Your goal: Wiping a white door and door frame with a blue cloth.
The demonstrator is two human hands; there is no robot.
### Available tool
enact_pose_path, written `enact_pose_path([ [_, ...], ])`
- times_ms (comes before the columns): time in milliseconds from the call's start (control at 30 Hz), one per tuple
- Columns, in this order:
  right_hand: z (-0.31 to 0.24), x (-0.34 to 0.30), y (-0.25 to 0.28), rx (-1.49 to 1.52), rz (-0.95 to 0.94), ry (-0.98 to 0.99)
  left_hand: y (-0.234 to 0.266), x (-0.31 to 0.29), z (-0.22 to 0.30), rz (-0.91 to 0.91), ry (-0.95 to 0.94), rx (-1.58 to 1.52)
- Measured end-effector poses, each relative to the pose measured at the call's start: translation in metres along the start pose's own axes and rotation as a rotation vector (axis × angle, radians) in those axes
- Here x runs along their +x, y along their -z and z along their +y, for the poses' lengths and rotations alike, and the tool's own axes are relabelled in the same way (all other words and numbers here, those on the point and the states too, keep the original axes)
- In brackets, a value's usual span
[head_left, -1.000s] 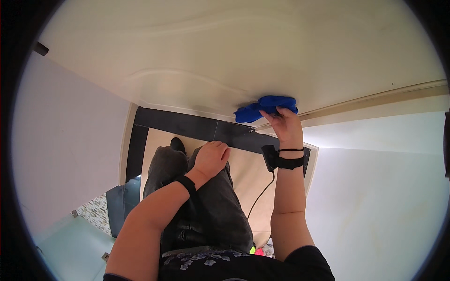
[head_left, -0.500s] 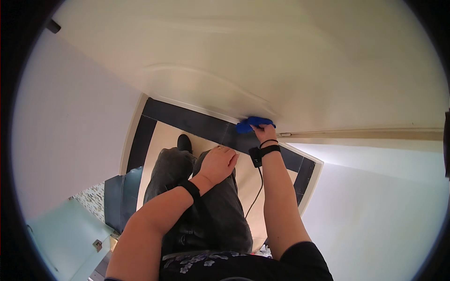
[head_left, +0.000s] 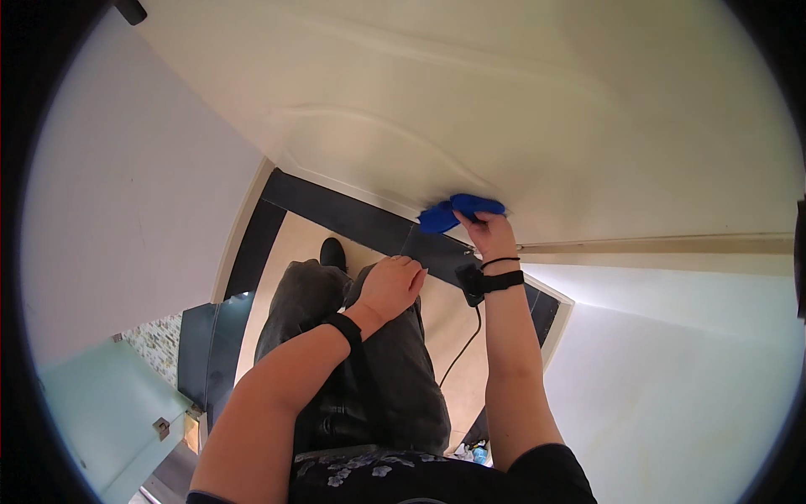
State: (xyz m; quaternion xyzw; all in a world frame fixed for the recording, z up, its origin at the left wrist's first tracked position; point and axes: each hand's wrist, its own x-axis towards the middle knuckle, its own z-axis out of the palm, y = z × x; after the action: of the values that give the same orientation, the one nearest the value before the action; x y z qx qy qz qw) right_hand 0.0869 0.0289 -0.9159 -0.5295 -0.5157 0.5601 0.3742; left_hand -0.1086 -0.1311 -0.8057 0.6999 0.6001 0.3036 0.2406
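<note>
A blue cloth is bunched in my right hand, with the fingers closed round it. It lies against the lower part of a cream door with a raised curved moulding, and a loose end hangs to the left. My left hand rests on my bent knee in dark grey trousers. Its fingers lie over the knee, and nothing shows in them. Each wrist has a black strap; a small black device with a cable hangs at the right one.
Below the door runs a dark tile border around a beige floor. White walls stand left and right. At lower left is a frosted glass panel with a metal hinge. Small items lie by my right side.
My right hand has moved a little up and to the right along the door with the cloth, whose loose end now spreads to the left. My left hand stays on the knee.
</note>
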Motion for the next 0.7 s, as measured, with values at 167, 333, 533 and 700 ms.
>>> enact_pose_path([
  [167,-0.161,-0.04,-0.03,1.109,0.113,-0.361,-0.001,-0.006,-0.005,-0.004,-0.042,0.022],
  [333,-0.216,-0.055,-0.027,1.166,0.018,-0.269,0.0,-0.005,-0.003,-0.014,-0.051,0.007],
  [533,-0.196,-0.049,-0.029,1.211,-0.004,-0.328,-0.001,-0.005,-0.003,0.019,-0.054,0.043],
  [700,-0.14,-0.025,-0.058,1.207,0.175,-0.475,0.003,-0.005,-0.006,0.007,-0.024,-0.037],
])
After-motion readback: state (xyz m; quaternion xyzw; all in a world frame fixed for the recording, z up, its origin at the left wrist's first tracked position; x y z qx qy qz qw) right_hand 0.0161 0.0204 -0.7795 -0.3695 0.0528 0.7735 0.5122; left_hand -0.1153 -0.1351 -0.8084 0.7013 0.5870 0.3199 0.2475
